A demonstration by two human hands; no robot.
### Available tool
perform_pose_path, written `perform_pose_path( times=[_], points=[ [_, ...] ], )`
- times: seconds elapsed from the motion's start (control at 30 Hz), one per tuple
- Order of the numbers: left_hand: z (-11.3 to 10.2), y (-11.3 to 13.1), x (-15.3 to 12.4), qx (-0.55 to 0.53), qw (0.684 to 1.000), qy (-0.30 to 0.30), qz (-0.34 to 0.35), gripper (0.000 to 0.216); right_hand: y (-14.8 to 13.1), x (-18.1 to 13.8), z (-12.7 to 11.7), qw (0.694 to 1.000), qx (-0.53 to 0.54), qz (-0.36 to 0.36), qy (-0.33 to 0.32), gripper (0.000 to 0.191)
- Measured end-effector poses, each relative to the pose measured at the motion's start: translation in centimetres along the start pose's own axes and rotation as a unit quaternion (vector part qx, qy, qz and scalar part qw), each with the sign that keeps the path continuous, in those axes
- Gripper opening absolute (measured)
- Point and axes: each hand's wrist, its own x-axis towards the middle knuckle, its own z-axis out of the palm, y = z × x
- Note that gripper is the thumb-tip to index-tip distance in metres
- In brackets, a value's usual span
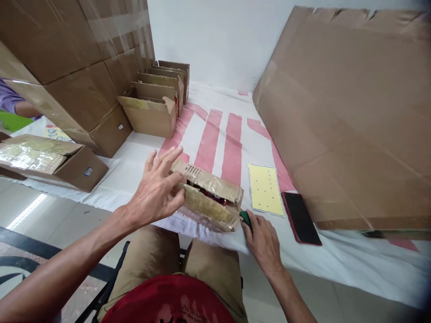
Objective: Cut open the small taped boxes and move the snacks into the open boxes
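Note:
A small cardboard box (215, 193) lies at the table's front edge, its top flaps slightly parted. Something red and dark shows through the gap. My left hand (156, 190) is at the box's left end, fingers spread, with the thumb and a fingertip against the cardboard. At the opposite end, my right hand (264, 242) is closed round a small green object (245, 218) that meets the box's right corner. Most of that object is hidden by my fingers, so its kind cannot be made out.
Several open cardboard boxes (148, 114) stand in a row by stacked cartons (84, 94). A taped box (81, 168) sits at left. On the right are a yellow card (266, 189), a phone (301, 218) and a big cardboard panel (363, 121). Another person's sleeve (11, 96) shows far left.

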Motion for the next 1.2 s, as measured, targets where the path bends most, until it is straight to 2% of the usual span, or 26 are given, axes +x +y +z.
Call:
perform_pose_path(
  times=[0.07, 0.2, 0.27, 0.37, 0.47, 0.53, 0.67, 0.77, 0.83, 0.9, 0.97, 1.0, 1.07, 1.13, 1.2],
  points=[
    [-1.2, 0.2, -1.7, 0.013, 0.999, 0.016, 0.043, 0.008, 0.4, 1.0, -1.4, 0.998, 0.019, -0.022, 0.054, 0.035],
    [-1.8, 0.2, -5.3, 0.014, 0.995, 0.030, 0.098, 0.024, -0.2, 3.6, -7.4, 0.966, 0.180, -0.080, 0.168, 0.031],
    [-1.1, 0.2, -6.6, -0.006, 0.994, 0.040, 0.098, 0.031, -2.0, 5.4, -10.2, 0.953, 0.222, -0.136, 0.153, 0.034],
    [0.1, 0.7, -7.6, -0.027, 0.994, 0.056, 0.084, 0.033, -5.4, 8.6, -12.3, 0.962, 0.171, -0.204, 0.059, 0.046],
    [0.3, 1.6, -8.0, -0.046, 0.994, 0.054, 0.079, 0.029, -7.4, 11.6, -12.3, 0.967, 0.127, -0.222, -0.017, 0.033],
    [-0.3, 2.0, -7.9, -0.084, 0.994, 0.024, 0.069, 0.019, -7.4, 13.3, -12.1, 0.962, 0.180, -0.202, -0.032, 0.020],
    [-1.3, 1.3, -5.8, -0.156, 0.986, -0.062, -0.002, 0.021, -6.2, 16.8, -12.0, 0.948, 0.291, -0.111, -0.064, 0.030],
    [-0.9, 0.4, -2.6, -0.102, 0.983, -0.153, -0.026, 0.022, -6.2, 19.1, -11.5, 0.966, 0.227, -0.070, -0.102, 0.024],
    [-0.5, 0.2, -0.4, -0.052, 0.970, -0.238, -0.001, 0.024, -6.9, 19.7, -11.3, 0.989, 0.111, -0.060, -0.072, 0.018],
    [-0.3, 0.3, 1.1, -0.003, 0.950, -0.311, 0.027, 0.024, -7.9, 19.1, -11.7, 0.995, -0.002, -0.100, -0.002, 0.021],
    [-0.5, 0.7, 1.7, 0.054, 0.933, -0.352, 0.047, 0.028, -9.0, 17.6, -12.6, 0.981, -0.047, -0.185, 0.030, 0.020],
    [-0.6, 0.8, 1.7, 0.084, 0.928, -0.358, 0.051, 0.031, -9.6, 16.7, -13.1, 0.971, -0.044, -0.236, 0.009, 0.023],
    [-0.9, 0.9, 1.3, 0.129, 0.926, -0.351, 0.054, 0.038, -10.7, 15.0, -13.8, 0.946, -0.023, -0.313, -0.080, 0.026],
    [-0.9, 0.8, 0.8, 0.144, 0.929, -0.336, 0.064, 0.042, -11.9, 13.9, -13.6, 0.931, -0.020, -0.322, -0.172, 0.025],
    [-0.8, 0.7, 0.5, 0.142, 0.933, -0.321, 0.076, 0.039, -13.0, 13.7, -12.7, 0.933, -0.036, -0.284, -0.217, 0.025]
  ],
)
